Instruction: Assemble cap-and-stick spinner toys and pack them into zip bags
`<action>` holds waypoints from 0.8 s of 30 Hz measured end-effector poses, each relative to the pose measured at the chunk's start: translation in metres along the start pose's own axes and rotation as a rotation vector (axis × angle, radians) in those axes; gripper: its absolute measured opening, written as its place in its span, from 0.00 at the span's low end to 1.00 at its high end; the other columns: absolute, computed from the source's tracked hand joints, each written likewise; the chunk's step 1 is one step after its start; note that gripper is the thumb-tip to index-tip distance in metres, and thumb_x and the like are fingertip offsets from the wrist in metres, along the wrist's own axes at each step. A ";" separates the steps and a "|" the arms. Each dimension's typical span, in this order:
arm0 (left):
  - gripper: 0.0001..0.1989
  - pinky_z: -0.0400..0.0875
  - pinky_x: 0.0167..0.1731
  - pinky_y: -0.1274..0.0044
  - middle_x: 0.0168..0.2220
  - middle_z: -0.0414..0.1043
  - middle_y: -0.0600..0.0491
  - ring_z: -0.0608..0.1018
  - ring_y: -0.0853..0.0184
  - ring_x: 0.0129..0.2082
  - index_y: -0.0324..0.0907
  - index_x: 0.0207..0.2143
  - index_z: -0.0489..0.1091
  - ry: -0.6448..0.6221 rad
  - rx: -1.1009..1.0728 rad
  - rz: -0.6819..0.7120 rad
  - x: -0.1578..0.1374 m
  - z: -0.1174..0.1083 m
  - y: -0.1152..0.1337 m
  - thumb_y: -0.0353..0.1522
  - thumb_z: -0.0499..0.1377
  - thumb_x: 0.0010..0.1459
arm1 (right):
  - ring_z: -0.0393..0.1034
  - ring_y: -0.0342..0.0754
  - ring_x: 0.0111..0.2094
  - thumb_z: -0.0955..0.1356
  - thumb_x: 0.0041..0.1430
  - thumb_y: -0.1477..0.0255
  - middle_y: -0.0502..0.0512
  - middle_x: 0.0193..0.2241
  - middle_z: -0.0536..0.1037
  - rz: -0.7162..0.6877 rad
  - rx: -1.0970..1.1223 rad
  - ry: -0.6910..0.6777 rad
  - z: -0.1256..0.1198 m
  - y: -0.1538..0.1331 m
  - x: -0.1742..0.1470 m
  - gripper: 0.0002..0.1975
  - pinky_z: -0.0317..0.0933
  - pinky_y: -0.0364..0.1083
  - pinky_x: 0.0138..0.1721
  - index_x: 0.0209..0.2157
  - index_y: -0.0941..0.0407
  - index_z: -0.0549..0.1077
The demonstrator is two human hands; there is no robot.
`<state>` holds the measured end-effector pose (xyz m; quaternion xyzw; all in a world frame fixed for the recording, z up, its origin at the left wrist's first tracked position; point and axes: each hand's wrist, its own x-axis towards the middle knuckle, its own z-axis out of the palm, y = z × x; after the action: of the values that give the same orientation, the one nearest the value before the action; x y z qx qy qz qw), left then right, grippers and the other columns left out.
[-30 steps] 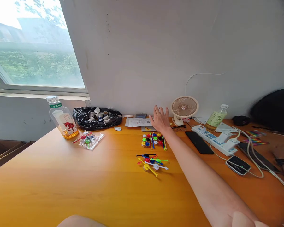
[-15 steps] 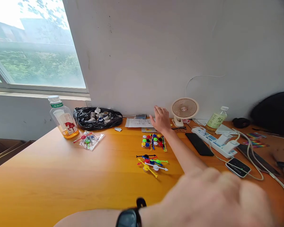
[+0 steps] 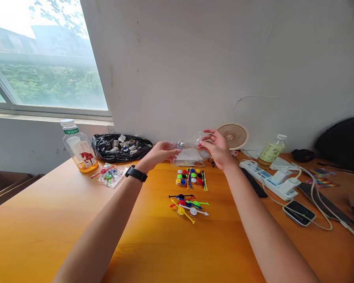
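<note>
Two hands (image 3: pixel 157 154) (image 3: pixel 220 149) outstretched, level, pinching clear bag (image 3: pixel 189 149)

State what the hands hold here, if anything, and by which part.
A clear plastic bag: the left hand grips its left side, the right hand its upper right side.

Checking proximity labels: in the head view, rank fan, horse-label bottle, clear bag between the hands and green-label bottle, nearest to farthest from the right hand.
From the right hand:
1. clear bag, at its fingertips
2. fan, just behind, to its right
3. green-label bottle, farther right
4. horse-label bottle, far off to the left
</note>
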<state>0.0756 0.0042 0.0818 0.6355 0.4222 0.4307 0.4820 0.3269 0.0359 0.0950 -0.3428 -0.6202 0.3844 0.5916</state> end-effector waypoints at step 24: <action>0.21 0.58 0.20 0.81 0.23 0.68 0.55 0.67 0.74 0.21 0.39 0.29 0.73 -0.019 0.043 0.175 0.002 -0.041 -0.002 0.47 0.73 0.53 | 0.73 0.46 0.33 0.75 0.58 0.53 0.54 0.31 0.82 0.157 -0.225 -0.597 -0.019 -0.008 -0.008 0.18 0.65 0.45 0.36 0.33 0.55 0.83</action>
<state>0.0373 0.0167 0.0870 0.6844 0.3694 0.4560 0.4328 0.3463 0.0264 0.0983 -0.3250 -0.7764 0.4416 0.3107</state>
